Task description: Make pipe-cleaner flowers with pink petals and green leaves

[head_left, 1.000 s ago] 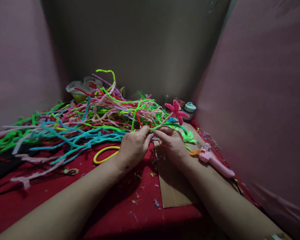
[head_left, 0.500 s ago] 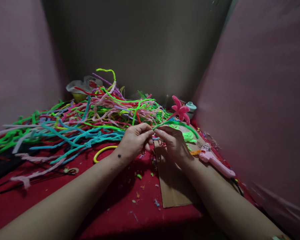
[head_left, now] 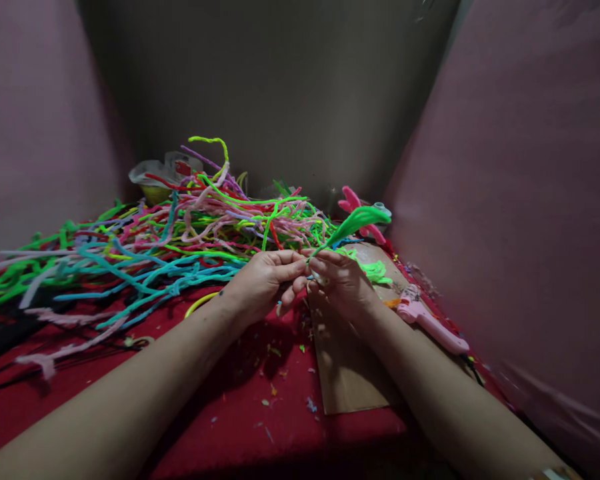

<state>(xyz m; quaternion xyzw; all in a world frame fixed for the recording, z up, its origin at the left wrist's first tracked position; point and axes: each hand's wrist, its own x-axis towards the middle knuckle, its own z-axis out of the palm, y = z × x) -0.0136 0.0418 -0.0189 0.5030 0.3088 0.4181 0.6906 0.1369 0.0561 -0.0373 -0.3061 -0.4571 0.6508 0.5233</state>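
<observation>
Side by side over the cardboard's far end, my left hand and my right hand pinch the thin green stem of a pipe-cleaner flower between thumbs and fingers. Its pink petals stick out up and to the right, beyond my right hand. A long green pipe-cleaner leaf rises from the pinched spot and covers part of the petals. The fingertips hide where leaf and stem meet.
A large tangle of coloured pipe cleaners spreads across the back and left of the red cloth. A cardboard sheet lies beneath my right hand. On the right are a pink glue gun and bright green pipe cleaners.
The green leaf has turned upright and now shows its broad side in front of the pink petals. Both hands stay together, fingers shifted slightly, and the view has moved a little.
</observation>
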